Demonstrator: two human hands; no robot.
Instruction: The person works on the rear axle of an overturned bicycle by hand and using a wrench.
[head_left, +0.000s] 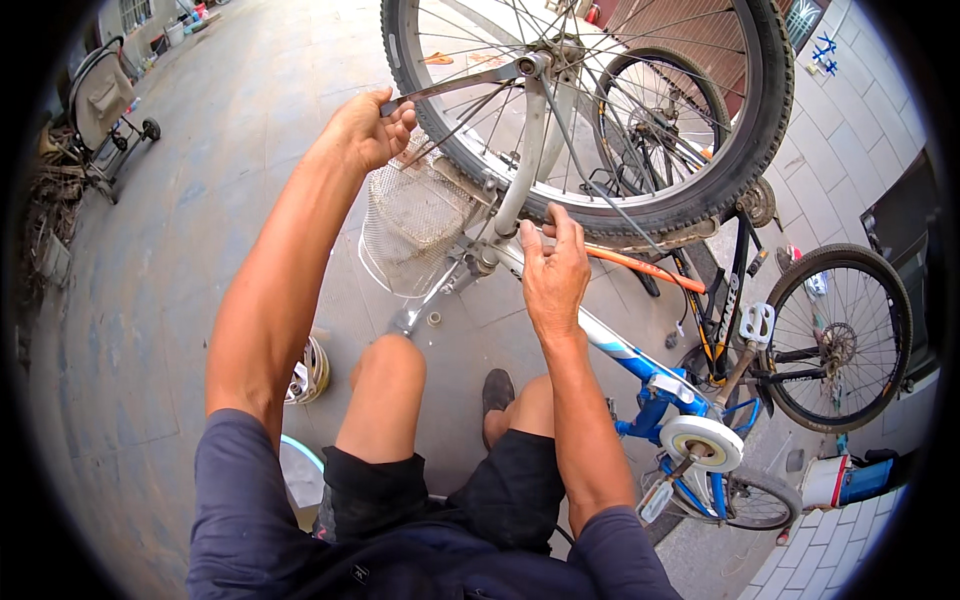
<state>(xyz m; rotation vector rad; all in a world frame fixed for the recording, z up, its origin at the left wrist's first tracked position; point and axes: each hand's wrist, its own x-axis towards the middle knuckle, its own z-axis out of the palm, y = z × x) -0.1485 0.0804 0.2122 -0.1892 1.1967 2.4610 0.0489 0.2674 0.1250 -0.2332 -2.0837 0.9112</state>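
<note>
Left hand (375, 130): pinched the wrench (450, 86)
Wrench head: sat at the bicycle wheel hub (562, 48)
Right hand (556, 272): curled near the fork leg (522, 180); grip could not be told

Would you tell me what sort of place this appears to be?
Probably a home courtyard or yard, judging by the paved ground, the stroller standing on it, and the pale block wall near the black-and-orange bicycle.

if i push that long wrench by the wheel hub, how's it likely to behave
The wrench is probably stiff: it looks like solid metal. It may swing around the hub, where its far end sits, rather than slide freely.
</note>
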